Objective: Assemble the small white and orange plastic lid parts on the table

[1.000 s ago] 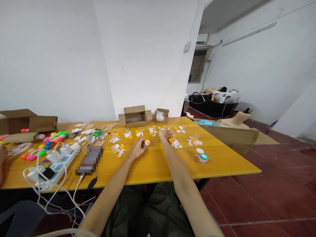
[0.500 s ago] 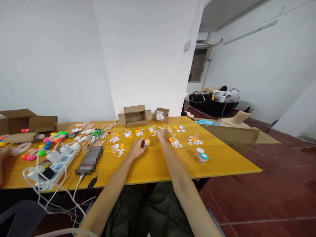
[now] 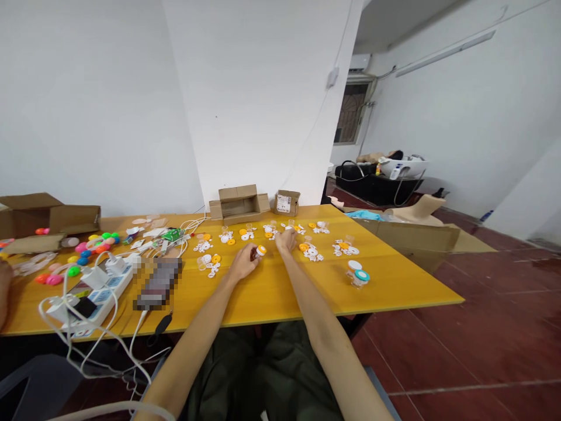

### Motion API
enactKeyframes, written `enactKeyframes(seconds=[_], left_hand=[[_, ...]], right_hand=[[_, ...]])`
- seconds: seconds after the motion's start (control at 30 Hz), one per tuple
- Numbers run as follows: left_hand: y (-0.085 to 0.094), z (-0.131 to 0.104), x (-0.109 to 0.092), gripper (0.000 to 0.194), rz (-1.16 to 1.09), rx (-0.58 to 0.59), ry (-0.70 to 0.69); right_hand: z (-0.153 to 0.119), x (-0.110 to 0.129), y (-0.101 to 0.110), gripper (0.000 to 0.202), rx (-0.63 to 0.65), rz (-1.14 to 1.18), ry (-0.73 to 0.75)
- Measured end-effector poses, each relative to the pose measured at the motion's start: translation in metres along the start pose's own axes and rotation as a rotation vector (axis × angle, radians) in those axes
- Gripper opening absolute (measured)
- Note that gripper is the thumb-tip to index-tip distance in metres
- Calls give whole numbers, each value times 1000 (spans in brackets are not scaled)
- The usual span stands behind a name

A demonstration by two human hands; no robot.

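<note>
My left hand [image 3: 245, 262] is closed around a small clear container with an orange-and-white top [image 3: 261, 251], held just above the yellow table [image 3: 263, 298]. Farther forward, my right hand [image 3: 286, 240] has its fingers drawn together at a pile of small white and orange parts [image 3: 298, 230]; whatever lies between those fingers is too small to make out. Similar piles surround both hands, such as one with an orange disc [image 3: 216, 258] on the left and another of white pieces [image 3: 312, 254] on the right. Two capped clear containers, one with a teal lid [image 3: 362, 275], stand at the right.
An open cardboard box [image 3: 239, 206] and a smaller box [image 3: 287, 203] stand by the wall. To the left lie a phone [image 3: 158, 284], a power strip [image 3: 105, 295] with tangled cables and colourful balls [image 3: 86, 255]. Another person's arm [image 3: 4, 292] shows at the left edge.
My right hand has shifted slightly left and nearer to me, still by the parts. My left hand keeps its hold on the container and has barely moved.
</note>
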State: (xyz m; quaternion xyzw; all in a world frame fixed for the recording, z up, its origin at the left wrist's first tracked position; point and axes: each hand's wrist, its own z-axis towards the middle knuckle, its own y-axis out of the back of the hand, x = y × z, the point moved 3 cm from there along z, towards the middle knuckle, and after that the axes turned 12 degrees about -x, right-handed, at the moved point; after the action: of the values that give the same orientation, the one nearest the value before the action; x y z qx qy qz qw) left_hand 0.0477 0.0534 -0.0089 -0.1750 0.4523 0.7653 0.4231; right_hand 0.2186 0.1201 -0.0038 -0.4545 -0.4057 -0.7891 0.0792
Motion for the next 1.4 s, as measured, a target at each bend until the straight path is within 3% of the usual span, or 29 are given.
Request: enactKeyframes(seconds=[0.3, 0.53, 0.83, 1.4], left_hand=[[1, 0, -1, 15, -6, -14, -4], [0, 1, 3, 16, -13, -7, -8], [-2, 1, 8, 17, -18, -13, -14], [-3, 0, 10, 18, -7, -3, -17]], right_hand=[[9, -7, -8, 34, -5, 42, 5], [12, -11, -14, 38, 9, 64, 21], [3, -4, -11, 42, -84, 30, 73], [14, 4, -17, 40, 117, -111, 271]])
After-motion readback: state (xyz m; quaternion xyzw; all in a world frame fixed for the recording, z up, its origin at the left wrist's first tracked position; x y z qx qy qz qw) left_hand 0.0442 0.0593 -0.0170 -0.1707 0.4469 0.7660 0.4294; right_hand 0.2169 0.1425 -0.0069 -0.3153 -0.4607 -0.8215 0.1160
